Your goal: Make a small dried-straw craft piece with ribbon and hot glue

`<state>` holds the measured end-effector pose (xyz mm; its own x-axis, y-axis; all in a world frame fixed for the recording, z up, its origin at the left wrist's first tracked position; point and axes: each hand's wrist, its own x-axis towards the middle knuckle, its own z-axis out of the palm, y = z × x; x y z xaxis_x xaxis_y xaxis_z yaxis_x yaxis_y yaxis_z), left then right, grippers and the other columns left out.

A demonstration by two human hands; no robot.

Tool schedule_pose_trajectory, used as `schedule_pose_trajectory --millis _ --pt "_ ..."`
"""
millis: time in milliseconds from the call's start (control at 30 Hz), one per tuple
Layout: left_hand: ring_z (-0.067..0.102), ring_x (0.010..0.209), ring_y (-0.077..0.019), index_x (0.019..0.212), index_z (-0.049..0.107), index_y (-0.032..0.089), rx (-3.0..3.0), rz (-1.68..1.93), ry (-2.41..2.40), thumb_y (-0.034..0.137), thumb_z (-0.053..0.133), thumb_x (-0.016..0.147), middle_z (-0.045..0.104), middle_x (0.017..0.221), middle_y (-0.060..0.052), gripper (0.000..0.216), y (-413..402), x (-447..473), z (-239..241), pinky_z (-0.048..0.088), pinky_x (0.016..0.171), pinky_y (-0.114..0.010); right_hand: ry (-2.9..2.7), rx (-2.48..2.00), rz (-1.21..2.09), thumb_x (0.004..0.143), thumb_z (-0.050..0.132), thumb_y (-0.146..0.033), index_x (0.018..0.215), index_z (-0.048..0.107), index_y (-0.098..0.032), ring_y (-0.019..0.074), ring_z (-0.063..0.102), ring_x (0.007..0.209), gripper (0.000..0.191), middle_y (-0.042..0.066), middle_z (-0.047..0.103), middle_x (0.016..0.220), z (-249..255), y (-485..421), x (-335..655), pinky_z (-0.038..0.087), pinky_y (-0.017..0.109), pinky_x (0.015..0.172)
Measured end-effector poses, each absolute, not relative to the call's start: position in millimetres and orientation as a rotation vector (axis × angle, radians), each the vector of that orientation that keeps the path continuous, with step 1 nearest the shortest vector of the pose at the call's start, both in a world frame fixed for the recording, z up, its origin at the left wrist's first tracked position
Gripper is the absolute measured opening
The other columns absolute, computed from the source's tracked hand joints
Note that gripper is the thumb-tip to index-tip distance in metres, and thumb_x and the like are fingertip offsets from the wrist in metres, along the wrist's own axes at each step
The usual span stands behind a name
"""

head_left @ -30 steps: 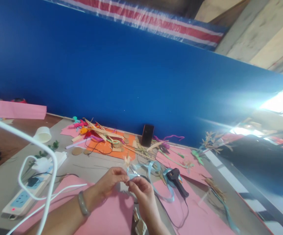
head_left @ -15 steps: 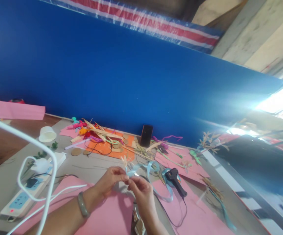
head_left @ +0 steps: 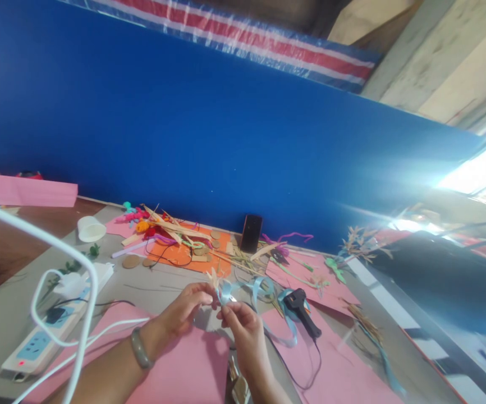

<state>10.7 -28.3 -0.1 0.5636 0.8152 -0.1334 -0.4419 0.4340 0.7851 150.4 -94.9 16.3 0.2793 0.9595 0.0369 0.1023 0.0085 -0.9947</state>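
Left hand [head_left: 195, 306]: thumb and fingers pinched together, apparently on the base of the dried flower [head_left: 212, 278]; its pale tips rise just beyond the pinch.
Right hand [head_left: 243, 321]: fingertips together on the light-blue ribbon [head_left: 226, 292], just right of the left pinch.
Ribbon run: we trace loops rightward from the grip towards the glue gun [head_left: 299, 308].
Step in hand: we judge this to be working ribbon around the flower's base; fingers hide the contact.
Next move: in our judgement, it calls for a steady left pinch and a flat, controlled strand.
White cup [head_left: 83, 230]: well left of and beyond the grip, apparently tipped; we cannot make out contents.
Power strip [head_left: 36, 345]: left of the grip, plugs seated.
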Motion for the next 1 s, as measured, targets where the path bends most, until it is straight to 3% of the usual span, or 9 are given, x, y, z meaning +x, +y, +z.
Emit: schedule_pose_trajectory --millis 233,667,1000 --pt "0.057 0.061 -0.0131 0.071 0.069 0.013 0.959 0.903 0.678 0.026 0.077 0.063 0.064 0.065 -0.003 0.017 -26.7 11.9 -1.4 0.043 0.059 -0.023 -1.087 -1.422 0.863 0.076 0.068 -0.043 0.067 0.067 -0.015 0.0135 0.055 0.056 0.029 0.003 0.066 0.062 8.3 -95.7 154.1 0.045 0.024 0.056" --pt "0.054 0.061 -0.0118 0.065 0.065 0.014 1.155 0.997 0.717 0.029 0.072 0.071 0.061 0.062 -0.001 0.018 -25.5 11.1 3.0 0.043 0.064 -0.023 -1.11 -1.4 0.912 0.073 0.072 -0.04 0.071 0.067 -0.015 0.0142 0.055 0.056 0.026 0.002 0.065 0.062 0.4 -97.0 150.7 0.045 0.025 0.057" --pt "0.052 0.056 -0.01 0.066 0.061 0.014 1.085 0.953 0.727 0.025 0.072 0.068 0.058 0.058 0.001 0.016 -27.5 12.3 9.0 0.04 0.057 -0.021 -1.177 -1.385 0.904 0.082 0.064 -0.041 0.07 0.066 -0.015 0.014 0.054 0.059 0.029 0.002 0.063 0.063 0.3 -96.6 152.4 0.044 0.025 0.06"
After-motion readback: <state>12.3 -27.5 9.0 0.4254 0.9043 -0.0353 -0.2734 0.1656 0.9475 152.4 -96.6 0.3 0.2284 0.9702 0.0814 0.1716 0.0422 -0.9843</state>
